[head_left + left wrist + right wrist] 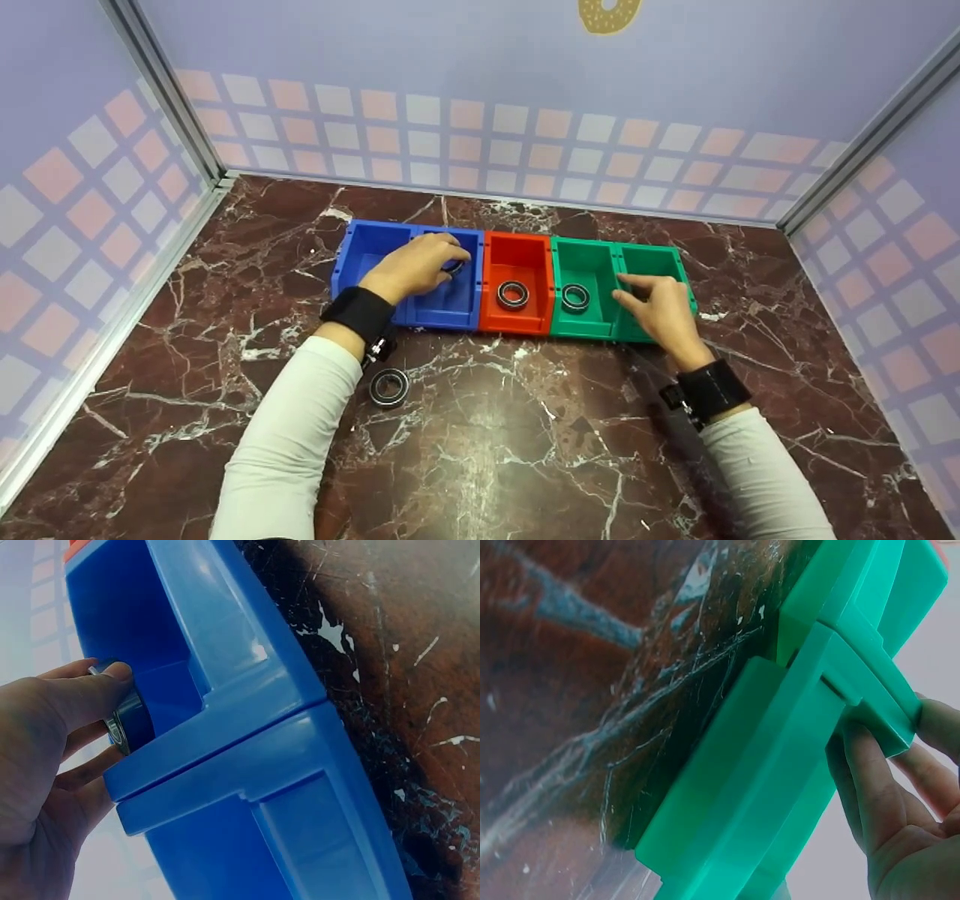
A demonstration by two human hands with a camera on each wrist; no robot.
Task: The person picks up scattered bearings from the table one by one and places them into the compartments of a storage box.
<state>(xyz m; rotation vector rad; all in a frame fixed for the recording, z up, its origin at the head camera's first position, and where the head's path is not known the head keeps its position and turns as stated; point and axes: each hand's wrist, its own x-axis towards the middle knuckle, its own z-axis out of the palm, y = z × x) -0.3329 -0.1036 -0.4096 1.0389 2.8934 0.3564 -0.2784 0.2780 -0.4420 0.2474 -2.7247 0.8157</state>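
My left hand [420, 262] pinches a ball bearing [454, 266] between thumb and fingers, at the right-hand blue bin [442, 319]. In the left wrist view, the bearing [133, 720] is tilted on edge beside the bin's wall. My right hand [660, 304] is over the green bins, its thumb and fingers on either side of the wall between them. In the right wrist view, the fingers [866, 765] grip that green bin wall [885, 716]. One bearing [513, 295] lies in the red bin [517, 324]; another bearing [575, 298] lies in the left green bin [581, 330].
A loose bearing [389, 388] lies on the dark red marbled table [495, 442], in front of the blue bins. The bins stand joined in a row: blue, red, green. Tiled-pattern panels [450, 142] enclose the table at the back and both sides.
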